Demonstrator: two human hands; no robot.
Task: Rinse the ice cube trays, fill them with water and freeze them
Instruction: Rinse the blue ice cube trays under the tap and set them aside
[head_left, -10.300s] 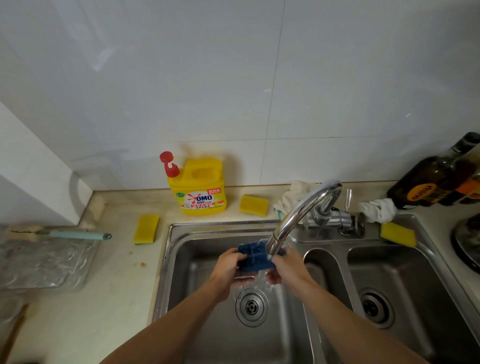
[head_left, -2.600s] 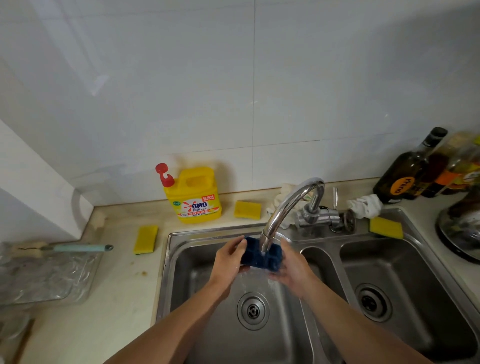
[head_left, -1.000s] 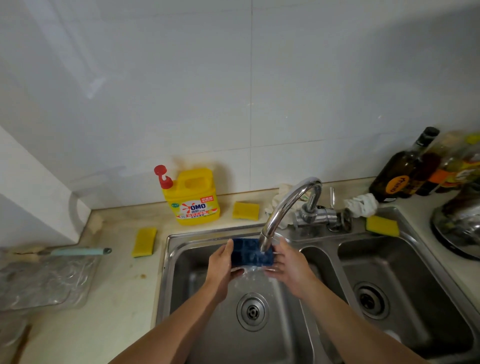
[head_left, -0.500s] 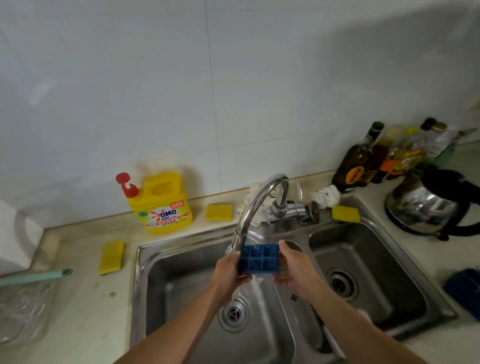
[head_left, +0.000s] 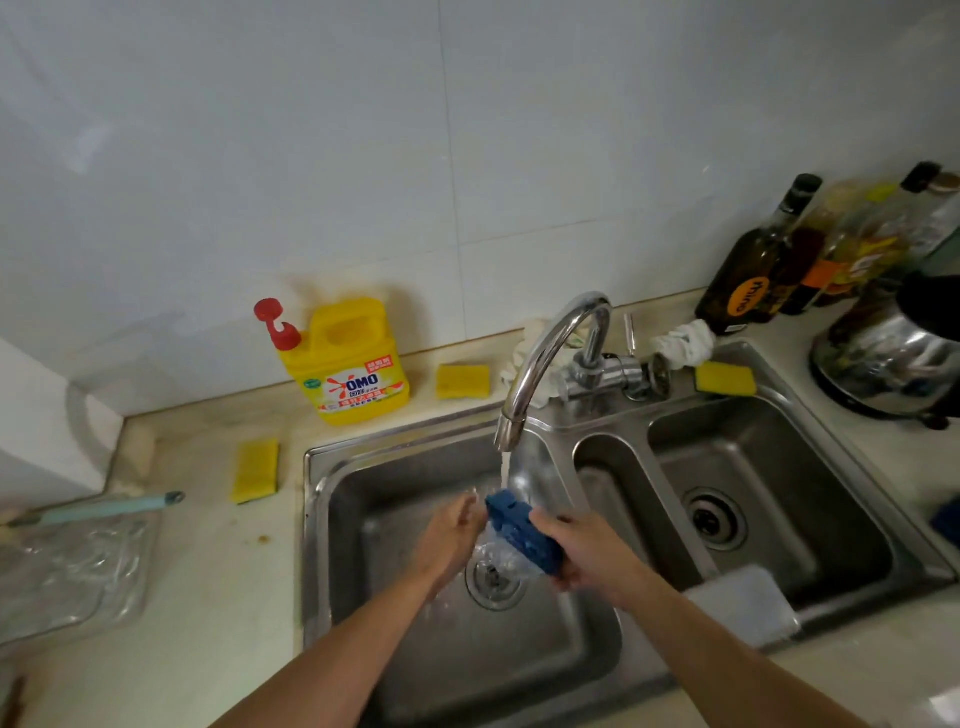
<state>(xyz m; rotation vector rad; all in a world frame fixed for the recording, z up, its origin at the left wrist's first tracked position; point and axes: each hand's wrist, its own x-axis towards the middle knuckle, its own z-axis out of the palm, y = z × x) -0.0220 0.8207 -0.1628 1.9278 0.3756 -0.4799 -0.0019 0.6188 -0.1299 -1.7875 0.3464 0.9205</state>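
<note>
I've got the right hand (head_left: 587, 556) gripping the tray (head_left: 522, 535), tilted in the sink (head_left: 332, 519) under the tap (head_left: 545, 358) stream; the left hand (head_left: 449, 538) sits beside it, fingers (head_left: 465, 506) loose. I'd turn it slowly so water sweeps every cell

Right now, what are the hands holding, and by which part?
The right hand grips the blue ice cube tray by its lower right end. The left hand lies beside the upper end; contact cannot be told.

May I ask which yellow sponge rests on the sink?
The rightmost sponge, behind the right basin; the middle sponge and left sponge lie on the counter.
</note>
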